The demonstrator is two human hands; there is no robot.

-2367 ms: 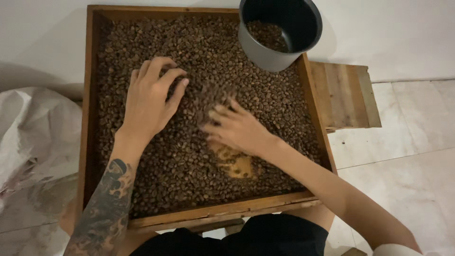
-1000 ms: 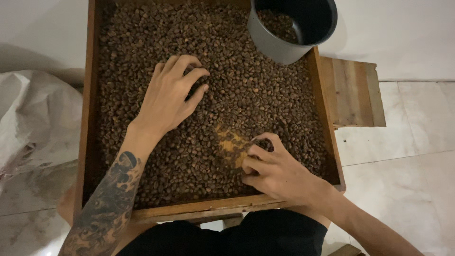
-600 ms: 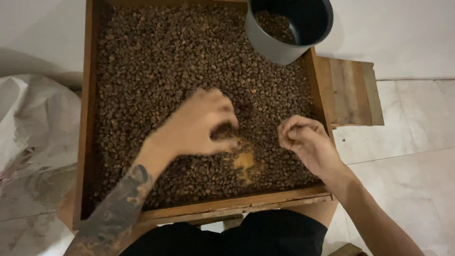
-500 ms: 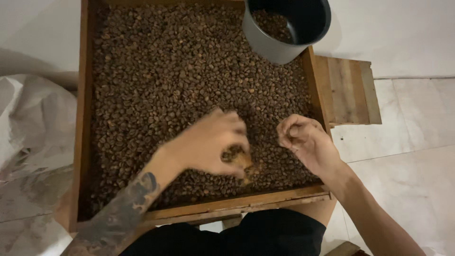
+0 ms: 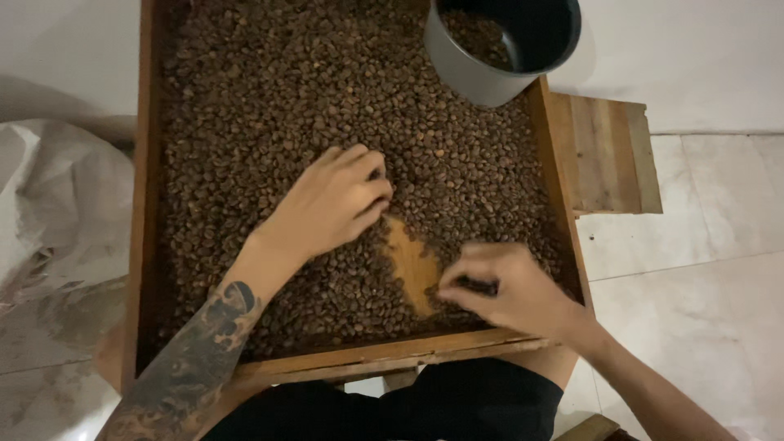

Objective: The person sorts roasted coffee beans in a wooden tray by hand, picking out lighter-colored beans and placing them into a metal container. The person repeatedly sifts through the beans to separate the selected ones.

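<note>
Head view looks straight down on a wooden tray (image 5: 145, 245) filled with dark brown coffee beans (image 5: 278, 106). Against the picture from half a second earlier, the left hand (image 5: 331, 204) has slid up and to the left: it now lies palm down on the beans with its fingers (image 5: 359, 159) spread wide and flat, holding nothing, whereas before it was bunched low near the tray's front rail. The right hand (image 5: 510, 286) has dropped toward that front rail and now rests on the beans with its fingers curled narrow around a small dark clump that looks like beans, though how many it grips cannot be told. Between the two hands a bare wedge of the tray's wooden bottom (image 5: 408, 261) shows, larger than it was before. A grey bucket (image 5: 474, 69) stands at the tray's far right corner with some beans inside; its upper rim is cut off by the top edge, as is the far end of the tray. A slatted wooden board (image 5: 608, 155) sticks out just beside the tray on the right. Crumpled pale sacking (image 5: 57, 212) lies on the left, partly out of the picture. The right forearm runs out at the bottom corner, and the tattooed left forearm (image 5: 192, 367) covers part of the front rail.
</note>
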